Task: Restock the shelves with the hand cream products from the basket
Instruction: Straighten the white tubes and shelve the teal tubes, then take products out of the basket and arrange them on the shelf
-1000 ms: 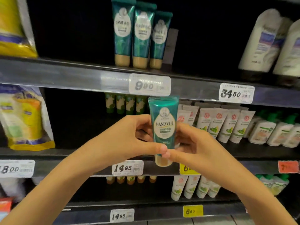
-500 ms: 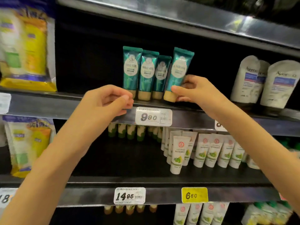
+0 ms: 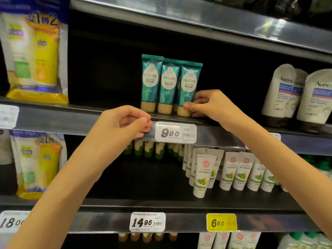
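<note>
On the shelf (image 3: 71, 119), at the right end of the teal row (image 3: 159, 83), the hand cream tube (image 3: 189, 87) that leaned in half a second ago now stands upright on its cap, touching its neighbour. The right hand (image 3: 210, 105) still pinches it low down, thumb in front, fingers behind. The left hand (image 3: 124, 121) hovers at the shelf edge, loosely curled and empty. Looks placed, so release and a trip back to the unseen basket should follow.
</note>
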Action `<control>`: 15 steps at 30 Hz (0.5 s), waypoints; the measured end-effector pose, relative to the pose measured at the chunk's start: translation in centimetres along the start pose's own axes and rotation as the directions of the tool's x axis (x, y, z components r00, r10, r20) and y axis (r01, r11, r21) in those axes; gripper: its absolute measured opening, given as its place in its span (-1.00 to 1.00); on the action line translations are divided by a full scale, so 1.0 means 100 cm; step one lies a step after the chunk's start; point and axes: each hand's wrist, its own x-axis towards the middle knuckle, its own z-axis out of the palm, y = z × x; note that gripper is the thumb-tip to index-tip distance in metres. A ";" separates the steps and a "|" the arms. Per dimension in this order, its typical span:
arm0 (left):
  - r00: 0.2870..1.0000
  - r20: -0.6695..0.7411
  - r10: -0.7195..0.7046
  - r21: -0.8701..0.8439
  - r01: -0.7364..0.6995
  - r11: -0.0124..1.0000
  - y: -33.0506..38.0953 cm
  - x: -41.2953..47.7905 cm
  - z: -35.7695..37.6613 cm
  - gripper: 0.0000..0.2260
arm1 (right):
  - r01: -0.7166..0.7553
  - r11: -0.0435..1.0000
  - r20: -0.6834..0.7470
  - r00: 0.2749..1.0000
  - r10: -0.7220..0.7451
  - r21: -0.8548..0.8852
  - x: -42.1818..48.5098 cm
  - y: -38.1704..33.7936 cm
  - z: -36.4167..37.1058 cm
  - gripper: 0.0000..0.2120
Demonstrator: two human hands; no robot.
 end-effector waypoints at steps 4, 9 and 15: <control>1.000 0.007 -0.002 0.010 0.002 1.000 -0.001 0.000 0.000 -0.90 | 0.003 1.000 -0.015 1.000 -0.003 -0.002 0.003 0.002 0.002 -0.70; 1.000 0.010 0.019 0.046 -0.019 0.999 -0.002 0.000 0.000 -0.90 | -0.044 0.995 0.031 0.998 0.047 -0.088 -0.004 -0.008 -0.001 -0.69; 0.995 0.103 -0.014 0.044 0.010 0.999 -0.001 -0.006 -0.003 -0.90 | 0.218 0.955 -0.141 0.958 -0.249 -0.203 -0.064 -0.029 -0.010 -0.81</control>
